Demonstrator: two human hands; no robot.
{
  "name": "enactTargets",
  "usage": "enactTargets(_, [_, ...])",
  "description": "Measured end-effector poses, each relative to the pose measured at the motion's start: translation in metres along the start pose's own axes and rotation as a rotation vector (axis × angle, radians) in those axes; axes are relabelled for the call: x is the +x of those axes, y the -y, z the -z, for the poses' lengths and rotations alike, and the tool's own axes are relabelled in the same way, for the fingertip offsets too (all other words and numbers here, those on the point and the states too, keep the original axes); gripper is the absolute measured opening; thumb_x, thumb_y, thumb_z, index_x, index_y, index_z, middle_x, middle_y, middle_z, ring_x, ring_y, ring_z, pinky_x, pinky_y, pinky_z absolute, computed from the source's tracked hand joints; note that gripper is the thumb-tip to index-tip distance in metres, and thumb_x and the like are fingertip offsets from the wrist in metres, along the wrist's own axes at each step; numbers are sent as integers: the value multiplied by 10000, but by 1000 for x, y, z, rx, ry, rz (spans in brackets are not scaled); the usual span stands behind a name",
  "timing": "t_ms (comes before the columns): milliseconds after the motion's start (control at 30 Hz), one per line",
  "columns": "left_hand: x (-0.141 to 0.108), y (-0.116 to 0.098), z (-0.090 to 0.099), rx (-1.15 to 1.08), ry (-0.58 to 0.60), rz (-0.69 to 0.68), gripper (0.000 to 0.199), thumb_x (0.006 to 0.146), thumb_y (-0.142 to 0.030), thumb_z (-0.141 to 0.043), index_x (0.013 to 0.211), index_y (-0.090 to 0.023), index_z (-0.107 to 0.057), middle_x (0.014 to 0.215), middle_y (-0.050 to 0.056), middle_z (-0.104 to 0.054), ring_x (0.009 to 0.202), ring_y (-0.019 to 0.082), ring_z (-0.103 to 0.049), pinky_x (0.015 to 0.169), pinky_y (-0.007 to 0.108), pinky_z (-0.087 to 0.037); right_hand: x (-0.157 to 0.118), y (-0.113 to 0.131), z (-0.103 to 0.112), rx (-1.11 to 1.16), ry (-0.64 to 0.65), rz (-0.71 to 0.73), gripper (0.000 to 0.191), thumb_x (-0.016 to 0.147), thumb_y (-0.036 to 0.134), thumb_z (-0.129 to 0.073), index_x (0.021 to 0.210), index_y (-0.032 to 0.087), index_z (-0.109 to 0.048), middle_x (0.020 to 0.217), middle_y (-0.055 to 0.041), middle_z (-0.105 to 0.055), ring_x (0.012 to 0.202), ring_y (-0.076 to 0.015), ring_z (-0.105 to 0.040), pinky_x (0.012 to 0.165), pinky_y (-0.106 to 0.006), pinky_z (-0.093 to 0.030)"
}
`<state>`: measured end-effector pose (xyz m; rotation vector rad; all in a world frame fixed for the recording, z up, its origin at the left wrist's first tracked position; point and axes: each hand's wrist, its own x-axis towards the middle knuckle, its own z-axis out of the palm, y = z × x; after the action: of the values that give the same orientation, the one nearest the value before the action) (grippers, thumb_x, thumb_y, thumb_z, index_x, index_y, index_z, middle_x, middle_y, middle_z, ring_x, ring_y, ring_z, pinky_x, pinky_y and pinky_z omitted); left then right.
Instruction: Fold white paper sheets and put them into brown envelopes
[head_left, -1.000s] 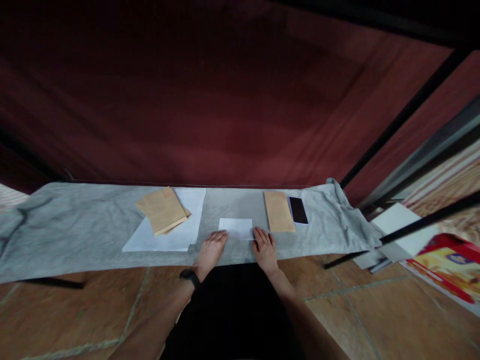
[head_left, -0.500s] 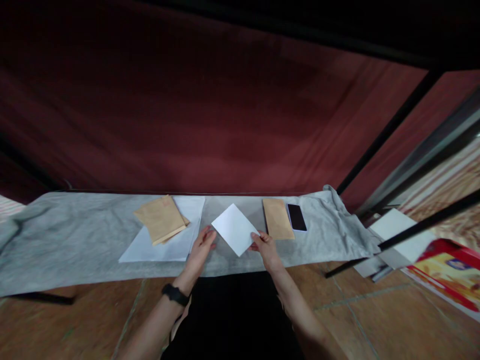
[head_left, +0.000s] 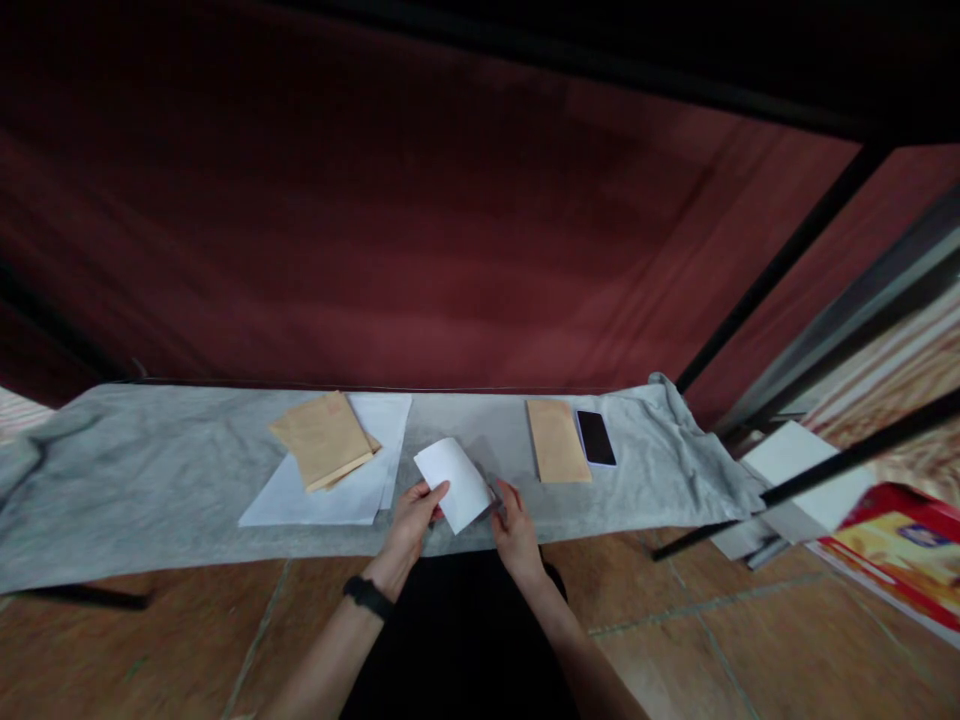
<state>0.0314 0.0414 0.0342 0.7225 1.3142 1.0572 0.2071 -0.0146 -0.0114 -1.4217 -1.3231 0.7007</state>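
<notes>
A small folded sheet of white paper (head_left: 459, 488) is raised just over the cloth near the front edge, its far side bending. My left hand (head_left: 415, 515) pinches its lower left side, thumb on top. Beside its right corner is my right hand (head_left: 516, 528), thumb and fingers apart; whether a fingertip touches the paper I cannot tell. Off to the left, brown paper envelopes (head_left: 326, 440) overlap on larger white sheets (head_left: 300, 503). Another brown envelope (head_left: 559, 442) lies to the right, next to a dark-screened phone (head_left: 596, 438).
A grey cloth (head_left: 165, 470) covers the long narrow table. Behind it hangs a dark red curtain (head_left: 450, 250), with a black metal post (head_left: 780, 270) at the right. White boxes (head_left: 806, 470) and a red and yellow package (head_left: 900, 550) are low on the right.
My left hand has gone from beside the paper to gripping it. The paper has turned and shifted slightly left and nearer. My right hand has loosened from its right corner.
</notes>
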Motion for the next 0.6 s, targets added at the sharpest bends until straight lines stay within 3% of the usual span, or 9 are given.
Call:
enactTargets(100, [-2, -8, -7, 7, -3, 6, 363, 568, -360, -891, 814, -137, -744, 758, 79, -761, 626, 163, -672, 557, 237, -497, -9, 0, -2, -89, 113, 126, 621, 831, 127, -529, 1437, 252, -479, 1478, -78, -472, 1360, -234, -462, 1157, -429, -380])
enactTargets(300, [-5, -12, -18, 38, -23, -86, 433, 532, -428, -891, 805, -127, -740, 743, 77, -758, 616, 176, -666, 578, 264, -506, -6, 5, -8, -34, 221, 110, 665, 847, 131, -541, 1485, 275, -418, 1455, -70, -522, 1306, -232, -523, 1129, -442, -412])
enactTargets(600, [-6, -10, -35, -21, 11, -131, 542, 541, -548, -862, 854, -123, -739, 737, 72, -747, 588, 170, -656, 554, 266, -503, -2, 18, -12, 547, 333, -211, 774, 773, 388, -757, 1471, 278, -441, 1383, -59, -598, 1177, -244, -612, 1036, -453, -488])
